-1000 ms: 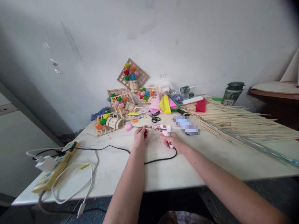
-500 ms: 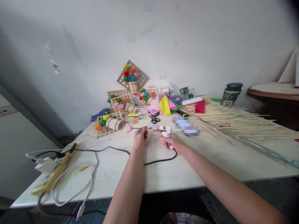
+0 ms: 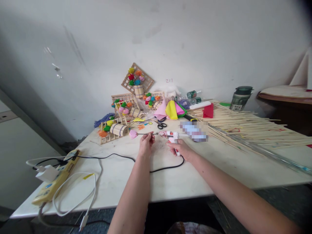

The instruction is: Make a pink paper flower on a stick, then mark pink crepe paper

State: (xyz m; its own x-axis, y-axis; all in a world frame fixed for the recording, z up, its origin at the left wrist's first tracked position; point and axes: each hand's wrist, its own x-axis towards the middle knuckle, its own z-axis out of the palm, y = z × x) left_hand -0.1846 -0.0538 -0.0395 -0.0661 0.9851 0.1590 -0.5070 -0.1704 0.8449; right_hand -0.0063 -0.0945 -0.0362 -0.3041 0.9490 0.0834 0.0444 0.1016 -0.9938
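A pink artificial flower (image 3: 133,134) on a thin dark stem lies level in the fingers of my left hand (image 3: 146,143), its head pointing left. My right hand (image 3: 181,149) is wrapped round the grip of a white hot glue gun (image 3: 173,138), with a finger by the trigger. The gun's nozzle, stained red and white, faces left, close to the stem's right end; whether they touch I cannot tell. Black scissors (image 3: 162,125) lie just beyond the gun. A black cord (image 3: 168,168) runs from the gun's handle across the table.
Bamboo lattice frames with baskets of coloured flowers (image 3: 119,129) stand at the back left. Folded pink and yellow sheets (image 3: 172,110) lie behind the scissors. Many thin sticks (image 3: 243,125) cover the right side, near a green bottle (image 3: 241,98). A yellow power strip (image 3: 57,177) with cables sits left.
Both hands hold nearly the same pose, with the flower and the glue gun in place. The whole view has shifted very slightly.
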